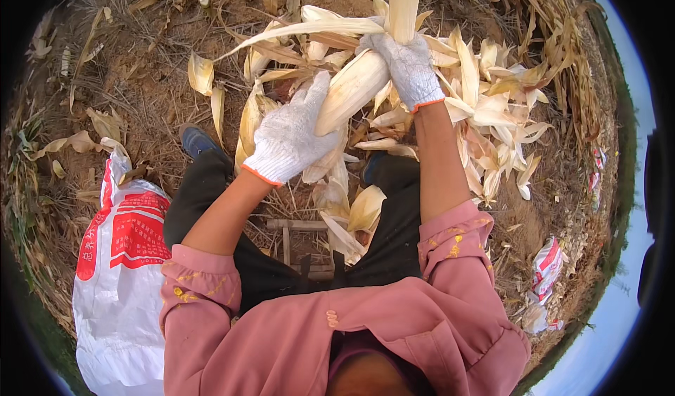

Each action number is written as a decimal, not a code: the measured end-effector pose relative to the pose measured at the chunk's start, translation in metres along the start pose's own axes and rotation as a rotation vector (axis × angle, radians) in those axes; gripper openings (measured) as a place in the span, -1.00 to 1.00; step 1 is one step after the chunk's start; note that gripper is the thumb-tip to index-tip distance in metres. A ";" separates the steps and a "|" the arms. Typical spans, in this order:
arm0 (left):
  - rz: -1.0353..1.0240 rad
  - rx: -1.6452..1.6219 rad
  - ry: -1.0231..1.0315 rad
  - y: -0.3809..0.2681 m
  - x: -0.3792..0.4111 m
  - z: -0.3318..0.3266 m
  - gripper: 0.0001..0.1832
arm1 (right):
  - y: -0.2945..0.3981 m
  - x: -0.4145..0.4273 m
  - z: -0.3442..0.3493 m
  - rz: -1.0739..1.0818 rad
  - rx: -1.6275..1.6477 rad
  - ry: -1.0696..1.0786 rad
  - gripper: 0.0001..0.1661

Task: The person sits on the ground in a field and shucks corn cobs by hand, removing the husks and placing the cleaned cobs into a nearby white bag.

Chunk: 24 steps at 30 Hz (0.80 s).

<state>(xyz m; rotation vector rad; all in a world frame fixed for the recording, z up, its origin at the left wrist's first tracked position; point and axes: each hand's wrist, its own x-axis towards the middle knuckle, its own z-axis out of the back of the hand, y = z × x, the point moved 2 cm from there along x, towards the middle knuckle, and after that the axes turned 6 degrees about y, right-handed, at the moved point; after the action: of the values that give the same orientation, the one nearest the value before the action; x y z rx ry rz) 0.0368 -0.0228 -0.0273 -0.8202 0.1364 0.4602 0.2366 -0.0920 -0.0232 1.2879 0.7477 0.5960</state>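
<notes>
An ear of corn [354, 91] in its pale husk slants between my two hands, over the ground before me. My left hand [295, 130], in a white knit glove with an orange cuff, holds the lower end between thumb and fingers. The gloved right hand [405, 64] closes around the husk at the upper end. A long strip of husk [404, 6] rises past the right fingers, and another narrow leaf [311, 28] stretches out to the left. Any kernels are hidden by the husk.
Loose husks [490, 111] lie heaped to the right. A white woven sack [124, 301] with red print lies at my left. Part of a wooden frame [298, 224] shows between my legs. Dry stalks [567, 53] border the right, with other sacks [547, 269] farther off.
</notes>
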 end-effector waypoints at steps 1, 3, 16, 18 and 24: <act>0.009 -0.054 0.031 -0.001 -0.001 0.000 -0.07 | 0.003 0.000 -0.006 -0.020 0.093 -0.034 -0.70; 0.025 -0.162 0.090 -0.005 -0.002 -0.001 -0.07 | 0.009 -0.004 -0.011 -0.013 0.368 -0.043 -0.67; -0.072 -1.260 0.301 -0.001 -0.008 -0.036 -0.27 | -0.001 0.006 -0.009 0.085 1.010 -0.291 -0.52; 0.113 -2.254 0.771 -0.017 -0.021 -0.047 -0.40 | 0.000 0.011 -0.002 0.082 1.280 -0.348 -0.54; 0.308 -1.855 0.366 0.006 -0.007 -0.034 -0.49 | -0.014 0.018 0.018 -0.114 0.241 -0.168 -0.59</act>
<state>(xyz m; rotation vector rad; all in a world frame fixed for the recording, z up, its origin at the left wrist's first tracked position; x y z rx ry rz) 0.0299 -0.0470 -0.0525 -2.7359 0.1523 0.6705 0.2616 -0.0916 -0.0381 1.4855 0.7635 0.3069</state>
